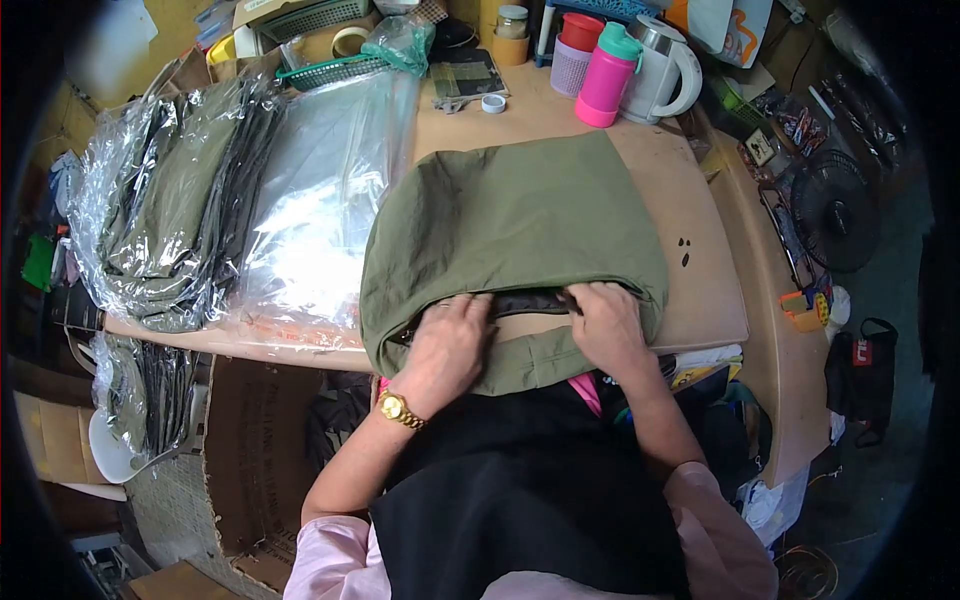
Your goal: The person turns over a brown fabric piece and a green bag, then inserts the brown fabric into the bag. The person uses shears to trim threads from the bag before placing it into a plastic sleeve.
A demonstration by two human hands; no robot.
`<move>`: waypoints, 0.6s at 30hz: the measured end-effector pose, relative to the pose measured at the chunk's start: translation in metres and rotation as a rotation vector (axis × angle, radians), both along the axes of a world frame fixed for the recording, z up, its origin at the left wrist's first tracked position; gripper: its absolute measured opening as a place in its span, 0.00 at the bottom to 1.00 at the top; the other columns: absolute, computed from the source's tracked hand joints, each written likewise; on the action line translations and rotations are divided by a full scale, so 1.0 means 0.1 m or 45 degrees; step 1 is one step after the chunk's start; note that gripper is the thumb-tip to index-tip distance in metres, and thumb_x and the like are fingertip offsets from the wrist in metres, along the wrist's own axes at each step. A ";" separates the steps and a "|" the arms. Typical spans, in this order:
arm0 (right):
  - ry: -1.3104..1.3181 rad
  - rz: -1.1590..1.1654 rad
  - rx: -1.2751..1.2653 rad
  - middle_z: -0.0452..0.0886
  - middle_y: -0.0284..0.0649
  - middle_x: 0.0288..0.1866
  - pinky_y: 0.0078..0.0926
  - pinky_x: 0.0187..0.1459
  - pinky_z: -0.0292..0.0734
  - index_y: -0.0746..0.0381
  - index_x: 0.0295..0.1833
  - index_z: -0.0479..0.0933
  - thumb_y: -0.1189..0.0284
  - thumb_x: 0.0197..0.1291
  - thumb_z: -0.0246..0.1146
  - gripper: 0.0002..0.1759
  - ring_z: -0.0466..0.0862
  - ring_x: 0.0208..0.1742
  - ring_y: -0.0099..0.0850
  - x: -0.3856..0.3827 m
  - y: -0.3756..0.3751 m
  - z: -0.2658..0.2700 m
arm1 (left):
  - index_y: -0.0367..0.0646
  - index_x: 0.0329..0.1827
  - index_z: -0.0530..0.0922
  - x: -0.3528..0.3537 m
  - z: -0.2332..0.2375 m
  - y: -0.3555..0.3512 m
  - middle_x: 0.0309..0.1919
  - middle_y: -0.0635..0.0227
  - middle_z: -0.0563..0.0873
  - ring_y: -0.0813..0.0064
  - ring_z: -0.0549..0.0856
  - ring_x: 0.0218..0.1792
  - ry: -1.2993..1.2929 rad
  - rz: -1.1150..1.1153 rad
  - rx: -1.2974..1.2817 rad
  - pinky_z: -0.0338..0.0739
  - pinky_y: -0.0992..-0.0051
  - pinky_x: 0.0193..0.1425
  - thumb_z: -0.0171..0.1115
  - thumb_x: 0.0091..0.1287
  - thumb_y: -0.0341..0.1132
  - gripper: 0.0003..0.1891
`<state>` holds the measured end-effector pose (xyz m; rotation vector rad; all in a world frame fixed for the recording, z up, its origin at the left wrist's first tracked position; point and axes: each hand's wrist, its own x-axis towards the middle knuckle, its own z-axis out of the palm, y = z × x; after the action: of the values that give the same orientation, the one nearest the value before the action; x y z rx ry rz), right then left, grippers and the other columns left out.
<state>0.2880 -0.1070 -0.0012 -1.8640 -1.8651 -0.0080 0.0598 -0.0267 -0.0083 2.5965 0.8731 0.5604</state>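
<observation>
An olive-green fabric bag (530, 215) lies on the table in front of me, its opening and strap side toward my body. Dark lining shows inside the opening. My left hand (448, 348), below a gold wristwatch, is closed on the left part of the opening's edge, fingertips tucked out of sight inside. On the right part of the same edge, my right hand (608, 325) is closed with its fingers curled over the fabric. A strap-like band (535, 362) of the bag hangs over the table's front edge, between my wrists.
Plastic-wrapped olive bags (180, 190) and clear plastic sleeves (325, 170) lie at the left. Along the back stand a pink bottle (607, 85), an electric kettle (660, 75) and baskets (335, 72). A cardboard box (255, 450) is below the table; a fan (835, 210) is at right.
</observation>
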 end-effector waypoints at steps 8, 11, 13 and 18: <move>0.501 0.114 0.094 0.84 0.51 0.42 0.47 0.51 0.76 0.66 0.55 0.78 0.86 0.53 0.59 0.22 0.84 0.46 0.51 -0.06 -0.03 0.07 | 0.34 0.60 0.74 -0.06 0.35 0.00 0.48 0.50 0.82 0.48 0.83 0.46 0.173 0.314 0.124 0.77 0.56 0.53 0.58 0.68 0.28 0.18; 0.320 0.211 -0.034 0.84 0.51 0.46 0.45 0.57 0.75 0.67 0.56 0.78 0.87 0.51 0.60 0.23 0.83 0.52 0.49 -0.16 -0.04 0.09 | 0.33 0.55 0.78 0.17 0.09 0.07 0.47 0.45 0.83 0.48 0.84 0.48 -0.082 -0.102 -0.031 0.76 0.56 0.56 0.55 0.60 0.23 0.19; 0.150 0.309 -0.153 0.82 0.51 0.58 0.45 0.66 0.71 0.67 0.59 0.78 0.87 0.51 0.59 0.26 0.80 0.63 0.48 -0.21 -0.11 0.00 | 0.33 0.54 0.78 0.28 -0.13 0.16 0.38 0.46 0.85 0.47 0.87 0.40 0.011 -0.154 -0.019 0.81 0.56 0.46 0.54 0.63 0.26 0.16; 0.033 0.348 -0.212 0.74 0.51 0.72 0.53 0.78 0.57 0.67 0.65 0.75 0.87 0.50 0.58 0.31 0.68 0.78 0.47 -0.19 -0.31 -0.19 | 0.33 0.48 0.80 0.42 -0.12 0.25 0.30 0.48 0.86 0.48 0.87 0.31 0.172 -0.122 -0.097 0.82 0.56 0.37 0.55 0.65 0.29 0.12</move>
<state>0.2693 -0.1378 -0.0198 -1.6877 -2.1431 0.2701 0.1017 -0.0016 -0.0199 2.6142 0.7900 0.3230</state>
